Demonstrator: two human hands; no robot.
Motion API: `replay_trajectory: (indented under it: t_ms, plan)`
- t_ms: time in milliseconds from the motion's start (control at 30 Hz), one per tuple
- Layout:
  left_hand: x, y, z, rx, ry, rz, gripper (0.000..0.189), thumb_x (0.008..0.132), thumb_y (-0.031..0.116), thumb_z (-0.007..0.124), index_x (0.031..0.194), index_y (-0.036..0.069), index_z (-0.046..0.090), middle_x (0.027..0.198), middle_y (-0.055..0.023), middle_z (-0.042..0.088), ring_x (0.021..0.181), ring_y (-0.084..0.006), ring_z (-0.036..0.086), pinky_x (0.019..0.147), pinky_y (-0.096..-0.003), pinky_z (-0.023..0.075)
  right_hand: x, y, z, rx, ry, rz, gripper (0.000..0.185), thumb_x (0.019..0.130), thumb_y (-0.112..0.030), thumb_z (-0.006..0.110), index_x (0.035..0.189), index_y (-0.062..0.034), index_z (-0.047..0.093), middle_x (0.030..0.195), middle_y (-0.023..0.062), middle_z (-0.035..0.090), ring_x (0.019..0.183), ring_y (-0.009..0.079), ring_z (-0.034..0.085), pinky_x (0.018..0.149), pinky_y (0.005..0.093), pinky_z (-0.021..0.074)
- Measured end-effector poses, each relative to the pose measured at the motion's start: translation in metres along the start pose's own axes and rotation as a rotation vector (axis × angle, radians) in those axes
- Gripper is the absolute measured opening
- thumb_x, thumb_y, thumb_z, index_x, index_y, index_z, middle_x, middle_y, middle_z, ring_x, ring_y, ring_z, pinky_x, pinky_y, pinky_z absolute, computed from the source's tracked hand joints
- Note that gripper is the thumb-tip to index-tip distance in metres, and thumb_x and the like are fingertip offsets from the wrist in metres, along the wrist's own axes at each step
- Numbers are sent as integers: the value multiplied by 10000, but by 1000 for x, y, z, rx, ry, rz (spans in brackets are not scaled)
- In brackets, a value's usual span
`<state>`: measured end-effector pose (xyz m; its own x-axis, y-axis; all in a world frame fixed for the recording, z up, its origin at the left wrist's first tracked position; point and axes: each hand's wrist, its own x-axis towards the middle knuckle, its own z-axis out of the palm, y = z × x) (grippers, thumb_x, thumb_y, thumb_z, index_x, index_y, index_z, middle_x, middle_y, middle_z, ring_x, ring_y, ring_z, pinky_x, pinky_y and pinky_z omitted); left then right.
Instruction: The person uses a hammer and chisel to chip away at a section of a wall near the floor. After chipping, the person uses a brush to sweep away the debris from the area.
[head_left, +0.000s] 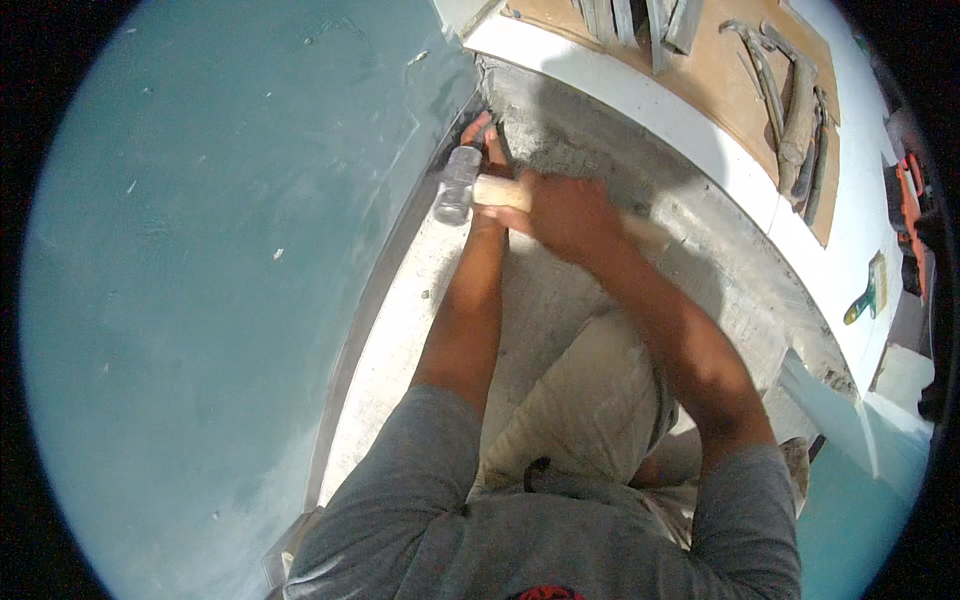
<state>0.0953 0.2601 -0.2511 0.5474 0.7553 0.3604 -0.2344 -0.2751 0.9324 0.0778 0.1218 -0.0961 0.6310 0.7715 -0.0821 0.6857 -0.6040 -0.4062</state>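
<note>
My right hand (566, 214) grips the wooden handle of a hammer (457, 186) with a short, heavy metal head. The head is over my left hand (487, 142), beside the foot of the teal wall (225, 247). The fingers of my left hand are closed round a small dark tool, perhaps a chisel, near the corner where the wall meets rough grey masonry (555, 124). The hammer head and my right hand hide part of the left hand and most of that tool. The hammer is slightly blurred.
A white ledge (720, 135) curves along the right. On it lies a brown board (690, 82) with claw hammers (795, 112) and metal pieces (652, 30). A paintbrush (868, 292) with a green handle lies farther down the ledge, near an orange and black object (909, 217).
</note>
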Motion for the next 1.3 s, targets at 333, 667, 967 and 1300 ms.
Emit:
replay_trajectory:
  t_ms: [333, 667, 967, 1300]
  plan:
    - [5, -8, 1, 26, -4, -133, 358, 1061, 297, 597, 1263, 8, 660, 1175, -148, 732, 1066, -261, 681, 992, -371, 516, -7, 10, 4, -79, 89, -12, 741, 925, -761, 570, 1001, -36, 707, 807, 191, 759, 753, 393, 764, 691, 524, 609]
    - [3, -6, 2, -20, 5, 7, 298, 1074, 256, 626, 1228, 7, 681, 1161, -141, 725, 1047, -229, 668, 964, -351, 522, -17, 1, 1, 15, 40, -104, 684, 918, -715, 643, 1037, -43, 696, 887, 195, 763, 801, 377, 767, 726, 501, 597]
    - [1, -8, -6, 215, -105, -210, 350, 1076, 278, 601, 1315, 23, 610, 1230, -129, 705, 1109, -248, 658, 1006, -356, 505, -29, 10, 4, 45, 20, -179, 729, 951, -729, 576, 1021, -13, 693, 856, 213, 749, 801, 379, 759, 744, 499, 586]
    - [-1, -1, -8, 259, -79, -224, 294, 1069, 269, 624, 1256, 57, 701, 955, -85, 739, 811, -152, 654, 755, -285, 524, -122, 8, -27, 99, -7, 125, 677, 940, -694, 623, 1075, -36, 707, 894, 187, 746, 827, 370, 748, 761, 496, 580]
